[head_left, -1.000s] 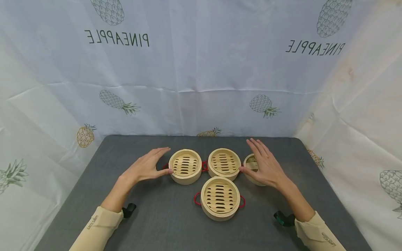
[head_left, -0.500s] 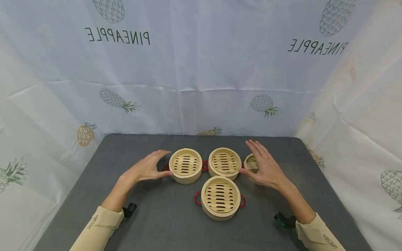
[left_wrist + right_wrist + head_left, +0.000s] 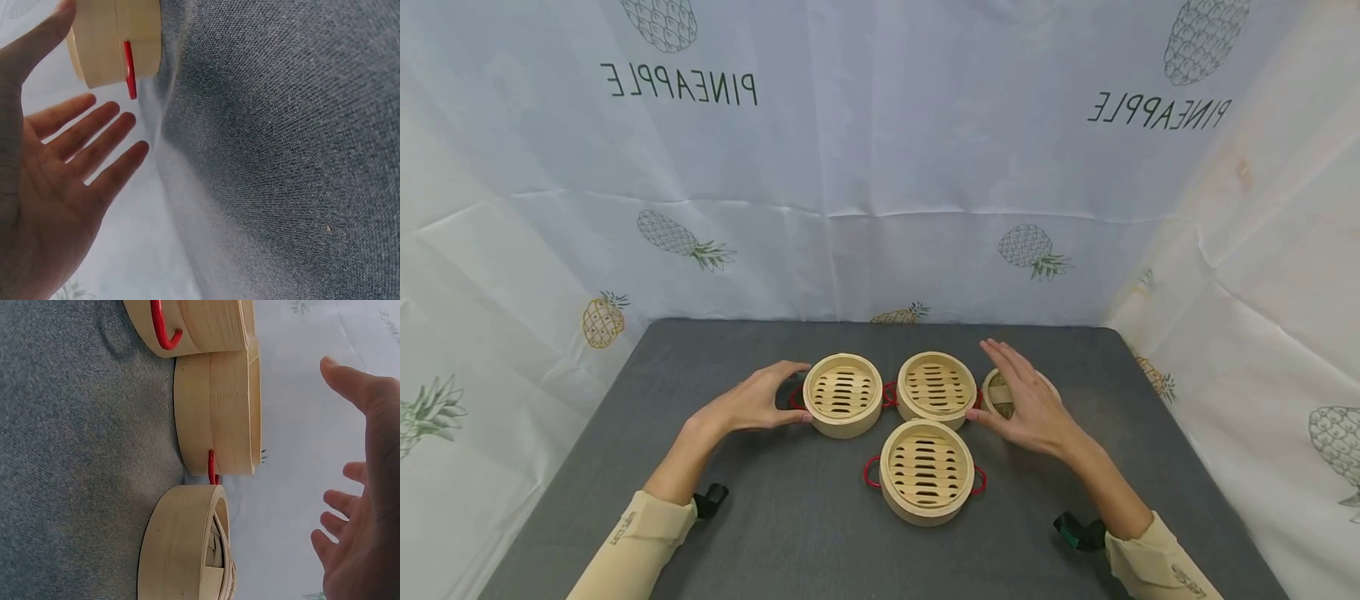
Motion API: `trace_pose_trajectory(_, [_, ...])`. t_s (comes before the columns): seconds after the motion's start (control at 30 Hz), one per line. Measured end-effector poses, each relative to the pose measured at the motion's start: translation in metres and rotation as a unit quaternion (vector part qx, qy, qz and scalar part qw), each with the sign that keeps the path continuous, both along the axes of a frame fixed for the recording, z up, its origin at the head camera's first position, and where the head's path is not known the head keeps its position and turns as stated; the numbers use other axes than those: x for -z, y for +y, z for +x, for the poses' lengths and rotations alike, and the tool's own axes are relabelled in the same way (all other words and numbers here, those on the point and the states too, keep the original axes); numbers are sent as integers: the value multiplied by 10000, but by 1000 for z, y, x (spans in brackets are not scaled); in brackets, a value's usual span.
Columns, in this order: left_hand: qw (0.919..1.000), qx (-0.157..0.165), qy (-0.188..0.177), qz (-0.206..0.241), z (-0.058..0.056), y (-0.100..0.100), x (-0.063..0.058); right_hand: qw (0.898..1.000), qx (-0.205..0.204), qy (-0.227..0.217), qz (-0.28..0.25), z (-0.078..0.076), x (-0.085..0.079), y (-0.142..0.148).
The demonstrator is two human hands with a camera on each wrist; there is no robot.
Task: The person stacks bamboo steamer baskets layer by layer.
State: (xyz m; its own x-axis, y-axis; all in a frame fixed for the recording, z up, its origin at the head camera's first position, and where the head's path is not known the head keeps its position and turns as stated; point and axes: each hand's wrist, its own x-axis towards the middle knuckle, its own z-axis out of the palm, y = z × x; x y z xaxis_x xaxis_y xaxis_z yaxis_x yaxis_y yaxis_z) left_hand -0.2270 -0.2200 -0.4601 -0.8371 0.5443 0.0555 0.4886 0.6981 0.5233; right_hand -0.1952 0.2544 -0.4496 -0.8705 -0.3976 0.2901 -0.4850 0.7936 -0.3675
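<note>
My left hand point(image 3: 758, 402) is at the left side of a bamboo steamer basket point(image 3: 842, 396), fingers straight and spread, thumb tip overlapping its rim. In the left wrist view that basket's red handle point(image 3: 130, 70) points toward the fingers. My right hand point(image 3: 1036, 407) hovers with extended fingers over a bamboo steamer lid point(image 3: 181, 544) with a woven top, partly hiding it in the head view. Its thumb tip is near the right rim of the middle steamer basket point(image 3: 936, 387). A third steamer basket point(image 3: 927, 473) with red handles stands in front. All three have slatted bottoms.
The baskets stand on a dark grey cloth-covered table point(image 3: 790, 533). A white curtain point(image 3: 880, 150) printed with pineapples rises behind the table and along both sides. Black straps point(image 3: 711, 501) show at the wrists, below the beige cuffs.
My right hand has shifted slightly left, toward the middle basket, uncovering more of the lid's right edge. My left hand has barely moved, and the baskets stay in place.
</note>
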Motion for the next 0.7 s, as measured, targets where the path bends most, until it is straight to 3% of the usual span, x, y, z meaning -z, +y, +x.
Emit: trace_pose_trajectory(0.7, [9999,106,37,-3,-3,3,-1,9990,-300,-313,-131,16,-3,-2])
